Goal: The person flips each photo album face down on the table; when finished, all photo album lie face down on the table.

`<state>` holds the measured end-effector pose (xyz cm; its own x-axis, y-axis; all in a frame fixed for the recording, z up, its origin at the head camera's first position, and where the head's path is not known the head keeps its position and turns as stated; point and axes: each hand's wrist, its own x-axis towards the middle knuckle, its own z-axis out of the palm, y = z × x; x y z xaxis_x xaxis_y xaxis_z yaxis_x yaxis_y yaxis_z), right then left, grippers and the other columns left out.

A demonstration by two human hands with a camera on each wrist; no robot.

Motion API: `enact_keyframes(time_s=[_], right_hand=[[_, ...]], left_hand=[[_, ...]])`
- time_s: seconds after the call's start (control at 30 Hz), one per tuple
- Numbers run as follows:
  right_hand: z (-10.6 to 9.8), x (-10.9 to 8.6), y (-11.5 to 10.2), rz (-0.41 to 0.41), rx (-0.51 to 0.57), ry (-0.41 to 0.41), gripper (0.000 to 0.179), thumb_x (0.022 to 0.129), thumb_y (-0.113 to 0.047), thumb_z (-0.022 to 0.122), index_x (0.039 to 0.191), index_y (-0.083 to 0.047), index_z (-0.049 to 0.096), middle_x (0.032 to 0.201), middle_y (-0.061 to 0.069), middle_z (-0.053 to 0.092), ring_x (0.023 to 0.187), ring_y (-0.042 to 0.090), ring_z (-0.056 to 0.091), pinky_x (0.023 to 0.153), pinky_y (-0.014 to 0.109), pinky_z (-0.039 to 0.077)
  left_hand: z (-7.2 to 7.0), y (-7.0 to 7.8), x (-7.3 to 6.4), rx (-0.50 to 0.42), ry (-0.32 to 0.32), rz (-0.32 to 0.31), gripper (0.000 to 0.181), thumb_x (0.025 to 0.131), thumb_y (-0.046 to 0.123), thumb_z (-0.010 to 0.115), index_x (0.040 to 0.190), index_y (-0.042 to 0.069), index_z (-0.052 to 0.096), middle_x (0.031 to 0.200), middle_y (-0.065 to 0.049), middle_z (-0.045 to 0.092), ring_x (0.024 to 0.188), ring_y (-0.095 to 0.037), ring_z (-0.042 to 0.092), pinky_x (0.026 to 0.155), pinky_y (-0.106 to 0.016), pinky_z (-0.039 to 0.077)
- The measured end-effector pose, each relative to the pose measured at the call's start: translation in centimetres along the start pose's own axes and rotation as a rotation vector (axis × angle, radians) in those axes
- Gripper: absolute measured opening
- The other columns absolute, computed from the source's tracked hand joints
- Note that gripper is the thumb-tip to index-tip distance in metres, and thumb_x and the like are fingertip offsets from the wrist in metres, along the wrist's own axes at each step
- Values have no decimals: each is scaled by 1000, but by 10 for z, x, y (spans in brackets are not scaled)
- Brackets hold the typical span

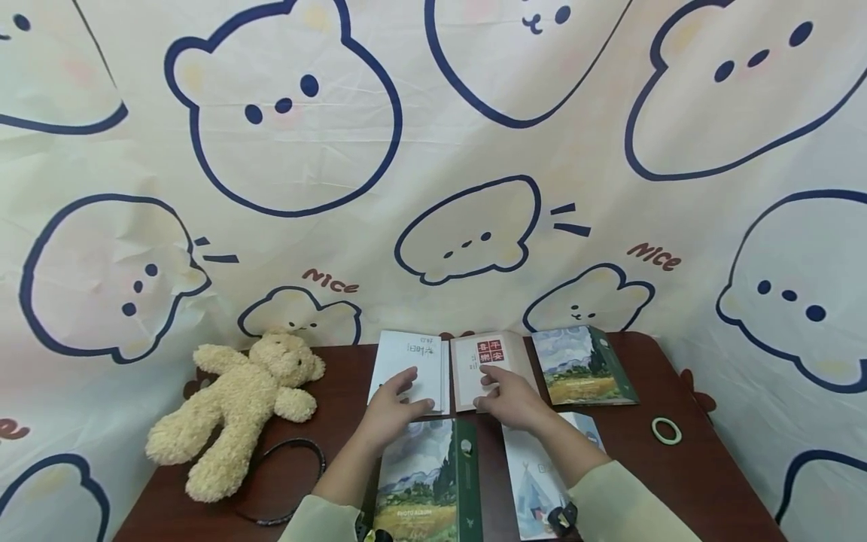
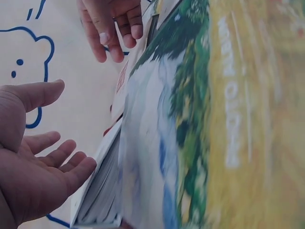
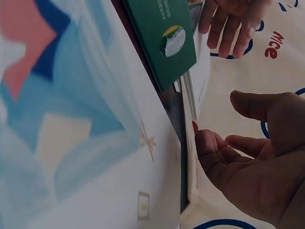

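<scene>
My left hand (image 1: pixel 387 412) hovers over the lower part of a white album (image 1: pixel 400 354), its thumb and fingers apart and holding nothing. Over a cream album (image 1: pixel 467 388) with a red block of characters, my right hand (image 1: pixel 513 397) has its fingers loosely bent, with nothing between them. Below the left hand lies a photo album (image 1: pixel 416 485) with a painted landscape cover and green spine; it fills much of the left wrist view. Under the right forearm is a white album (image 1: pixel 531 489) with a blue tent picture, also large in the right wrist view.
Another landscape-covered album (image 1: pixel 576 369) lies at the back right. A pale green ring (image 1: pixel 667 431) is near the right side of the brown table (image 1: pixel 677 497). On the left are a plush teddy bear (image 1: pixel 247 406) and a thin dark hoop (image 1: pixel 320 450). A printed cloth (image 1: pixel 460 150) hangs behind.
</scene>
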<state>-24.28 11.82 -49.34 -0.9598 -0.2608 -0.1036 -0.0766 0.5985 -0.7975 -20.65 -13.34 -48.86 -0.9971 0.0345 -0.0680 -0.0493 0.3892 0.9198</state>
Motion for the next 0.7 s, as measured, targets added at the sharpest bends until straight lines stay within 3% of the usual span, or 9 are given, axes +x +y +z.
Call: enact_keyframes(time_s=[0.43, 0.6, 0.7], right_hand=[[29, 8, -8, -57, 13, -28, 65, 93, -21, 77, 150, -2, 52, 130, 12, 65, 115, 29, 65, 91, 48, 56], [35, 8, -14, -81, 6, -36, 63, 94, -20, 75, 149, 0, 51, 135, 15, 63, 120, 33, 63, 96, 52, 54], [38, 8, -16, -102, 5, -45, 62, 95, -19, 74, 149, 1, 51, 137, 17, 62, 121, 35, 62, 97, 53, 53]], left_hand=[[-32, -13, -8, 15, 118, -32, 72, 89, 19, 82, 152, 7, 51, 154, -19, 49, 144, -42, 42, 109, -61, 42], [-38, -22, -9, 27, 138, -37, 74, 89, 19, 81, 154, 5, 48, 159, -22, 41, 148, -43, 35, 112, -61, 39], [-42, -27, -9, 16, 134, -33, 76, 90, 18, 81, 155, 3, 45, 159, -23, 41, 143, -42, 43, 108, -57, 44]])
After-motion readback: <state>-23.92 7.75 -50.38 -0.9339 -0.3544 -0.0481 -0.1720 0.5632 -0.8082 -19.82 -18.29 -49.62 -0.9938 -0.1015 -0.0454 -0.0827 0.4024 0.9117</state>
